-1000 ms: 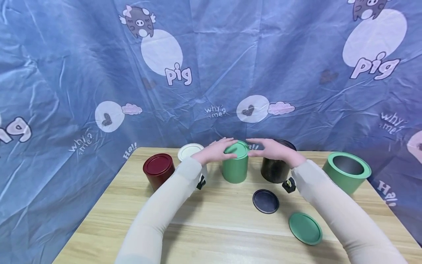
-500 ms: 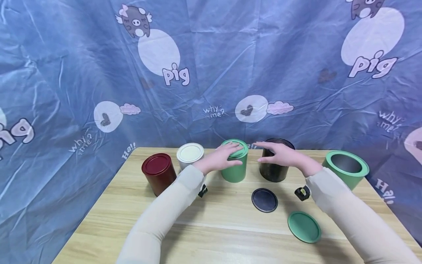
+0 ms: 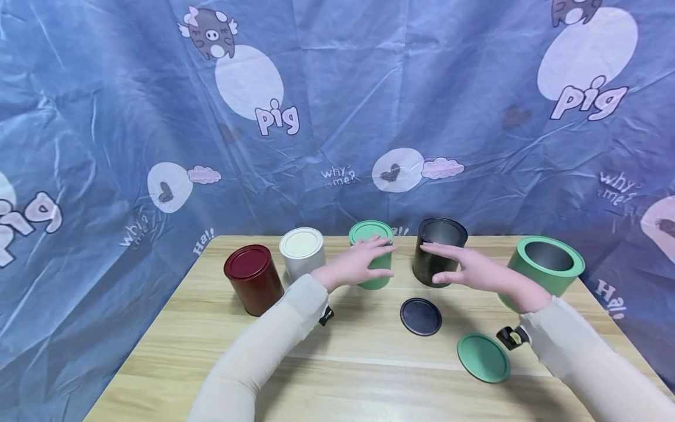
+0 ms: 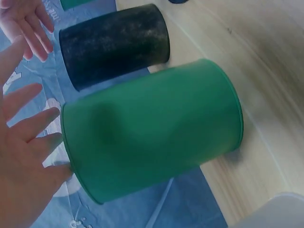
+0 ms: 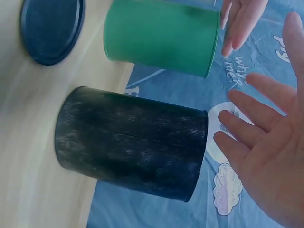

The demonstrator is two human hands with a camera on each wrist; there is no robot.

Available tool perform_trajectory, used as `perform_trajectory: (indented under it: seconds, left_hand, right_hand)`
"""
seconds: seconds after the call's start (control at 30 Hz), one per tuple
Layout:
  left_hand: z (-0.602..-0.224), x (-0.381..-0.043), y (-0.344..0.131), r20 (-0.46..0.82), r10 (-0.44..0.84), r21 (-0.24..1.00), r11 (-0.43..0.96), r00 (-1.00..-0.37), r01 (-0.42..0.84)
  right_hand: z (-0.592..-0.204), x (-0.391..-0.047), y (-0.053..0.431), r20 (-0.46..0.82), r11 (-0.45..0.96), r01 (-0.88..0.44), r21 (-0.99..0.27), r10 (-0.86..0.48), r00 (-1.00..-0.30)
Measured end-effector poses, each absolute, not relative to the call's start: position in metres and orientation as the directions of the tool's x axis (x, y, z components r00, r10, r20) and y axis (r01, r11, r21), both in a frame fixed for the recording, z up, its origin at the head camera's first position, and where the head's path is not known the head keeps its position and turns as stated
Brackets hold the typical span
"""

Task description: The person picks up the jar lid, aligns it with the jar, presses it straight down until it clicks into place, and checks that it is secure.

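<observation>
My left hand (image 3: 358,264) is held just in front of the lidded green can (image 3: 371,228), fingers spread and holding nothing. In the left wrist view its fingertips are right at the rim of this green can (image 4: 152,128). My right hand (image 3: 466,269), also empty with fingers apart, hovers in front of the black can (image 3: 422,266), whose top is uncovered. The right wrist view has the fingertips close beside the rim of the black can (image 5: 133,142). A black lid (image 3: 420,316) and a green lid (image 3: 483,357) lie on the table nearer to me.
A dark red can (image 3: 253,281) with its lid on stands at the left, beside a lidded white can (image 3: 302,249). On the far right is a green can (image 3: 564,281) without a lid. A blue printed cloth (image 3: 337,117) hangs behind the wooden table (image 3: 327,387).
My right hand has moved away from the lidded green can, rightward and toward me, to the black can. My left hand has drawn slightly lower, showing more of the green can's lid.
</observation>
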State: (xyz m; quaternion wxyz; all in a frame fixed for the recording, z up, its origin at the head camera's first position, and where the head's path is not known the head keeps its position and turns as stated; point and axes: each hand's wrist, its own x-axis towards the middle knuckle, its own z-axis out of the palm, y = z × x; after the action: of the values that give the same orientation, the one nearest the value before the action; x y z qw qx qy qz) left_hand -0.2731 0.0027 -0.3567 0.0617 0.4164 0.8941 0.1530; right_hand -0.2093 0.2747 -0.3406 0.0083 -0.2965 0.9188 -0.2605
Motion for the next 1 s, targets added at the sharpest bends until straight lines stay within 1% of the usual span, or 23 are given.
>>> perform_trajectory:
  seconds: [0.23, 0.37, 0.47, 0.6, 0.77, 0.87, 1.0]
  left_hand:
    - [-0.362, -0.264, 0.007, 0.025, 0.801, 0.321, 0.561, -0.599, 0.763]
    - [-0.365, -0.257, 0.01, 0.033, 0.837, 0.332, 0.507, -0.546, 0.796]
    - [-0.369, -0.252, 0.014, 0.029, 0.866, 0.361, 0.456, -0.499, 0.813]
    - [-0.381, -0.249, 0.017, 0.004, 0.881, 0.374, 0.438, -0.473, 0.818]
    - [-0.397, -0.244, 0.023, -0.034, 0.869, 0.352, 0.472, -0.493, 0.808]
    - [-0.407, -0.239, 0.029, -0.036, 0.844, 0.31, 0.519, -0.536, 0.796]
    - [-0.42, -0.234, 0.034, -0.038, 0.807, 0.259, 0.578, -0.59, 0.774]
  right_hand:
    - [-0.357, -0.187, 0.282, 0.175, 0.694, -0.563, -0.449, -0.55, -0.817]
    - [-0.372, -0.178, 0.288, 0.184, 0.694, -0.569, -0.442, -0.55, -0.815]
    - [-0.383, -0.173, 0.291, 0.176, 0.691, -0.562, -0.454, -0.549, -0.817]
    - [-0.396, -0.169, 0.296, 0.153, 0.692, -0.537, -0.483, -0.537, -0.83]
    - [-0.409, -0.166, 0.3, 0.165, 0.695, -0.54, -0.475, -0.533, -0.83]
    - [-0.416, -0.165, 0.301, 0.18, 0.686, -0.555, -0.471, -0.541, -0.821]
    - [-0.425, -0.164, 0.302, 0.185, 0.661, -0.56, -0.499, -0.551, -0.814]
